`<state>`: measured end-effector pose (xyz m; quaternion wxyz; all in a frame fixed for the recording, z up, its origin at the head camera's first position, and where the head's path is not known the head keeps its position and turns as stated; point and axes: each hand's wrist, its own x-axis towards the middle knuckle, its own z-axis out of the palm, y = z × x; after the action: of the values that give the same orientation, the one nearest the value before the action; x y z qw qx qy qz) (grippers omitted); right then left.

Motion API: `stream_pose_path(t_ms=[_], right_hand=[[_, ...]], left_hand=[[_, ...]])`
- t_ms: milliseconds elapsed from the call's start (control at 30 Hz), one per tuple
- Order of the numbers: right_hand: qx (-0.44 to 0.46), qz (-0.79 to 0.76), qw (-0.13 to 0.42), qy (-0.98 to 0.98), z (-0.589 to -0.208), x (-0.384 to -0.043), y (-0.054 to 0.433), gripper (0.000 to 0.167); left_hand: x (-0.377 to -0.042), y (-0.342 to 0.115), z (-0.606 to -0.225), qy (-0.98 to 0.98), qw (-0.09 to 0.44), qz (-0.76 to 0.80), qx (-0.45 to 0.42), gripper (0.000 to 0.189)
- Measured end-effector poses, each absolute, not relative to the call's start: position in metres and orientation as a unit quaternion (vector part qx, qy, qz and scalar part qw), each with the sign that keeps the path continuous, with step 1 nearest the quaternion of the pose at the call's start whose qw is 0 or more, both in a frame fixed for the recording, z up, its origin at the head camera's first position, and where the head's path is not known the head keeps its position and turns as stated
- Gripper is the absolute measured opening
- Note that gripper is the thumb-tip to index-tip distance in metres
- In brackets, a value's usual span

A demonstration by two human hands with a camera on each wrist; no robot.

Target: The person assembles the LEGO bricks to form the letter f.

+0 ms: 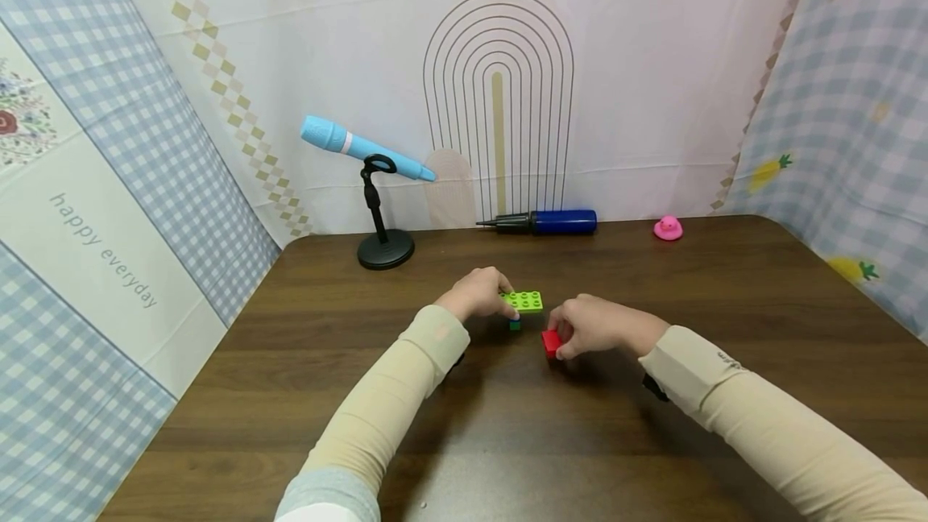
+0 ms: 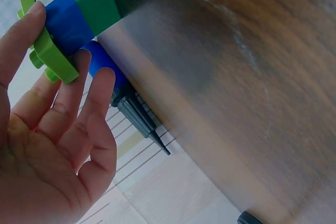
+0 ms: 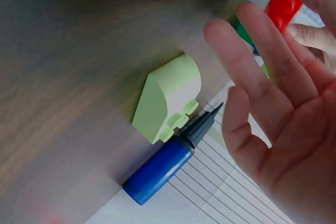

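Near the middle of the table, my left hand point(image 1: 474, 294) pinches a lime-green studded toy brick point(image 1: 531, 301) between thumb and fingers. This thin brick sits on top of a blue brick point(image 2: 69, 23), with a green brick point(image 2: 95, 3) at the bottom of the stack. Just to the right, my right hand point(image 1: 596, 322) grips a small red brick point(image 1: 551, 342) by thumb and fingertips. Round studs show on the red brick's face in the right wrist view, partly behind the fingers. A pale green curved brick point(image 3: 168, 95) with studs stands on the table beyond that hand.
Along the back edge lie a blue and black hand pump point(image 1: 561, 222) and a pink rubber duck point(image 1: 668, 228). A black stand point(image 1: 386, 248) at the back left carries a light-blue toy microphone point(image 1: 362, 148). Patterned cloth point(image 1: 638, 87) hangs behind the wooden table point(image 1: 304, 377).
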<state>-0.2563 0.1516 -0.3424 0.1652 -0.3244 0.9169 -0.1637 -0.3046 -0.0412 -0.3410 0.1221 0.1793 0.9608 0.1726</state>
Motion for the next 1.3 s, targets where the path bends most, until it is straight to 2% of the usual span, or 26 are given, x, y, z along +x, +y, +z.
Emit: stream_pose_path(t_ms=[567,1033,1300], right_hand=[[-0.309,-0.184,0.098,0.928,-0.325,-0.265,0.142,0.019],[-0.298,-0.154,0.061,0.94,-0.317,-0.275,0.121,0.021],[-0.292,-0.132,0.06,0.945,-0.314,-0.28,0.113,0.01]], left_hand=[[-0.305,-0.042,-0.341,0.957,0.126,0.186,0.181,0.039],[-0.304,-0.042,-0.341,0.956,0.127,0.187,0.187,0.035],[-0.305,-0.042,-0.341,0.955,0.124,0.191,0.19,0.031]])
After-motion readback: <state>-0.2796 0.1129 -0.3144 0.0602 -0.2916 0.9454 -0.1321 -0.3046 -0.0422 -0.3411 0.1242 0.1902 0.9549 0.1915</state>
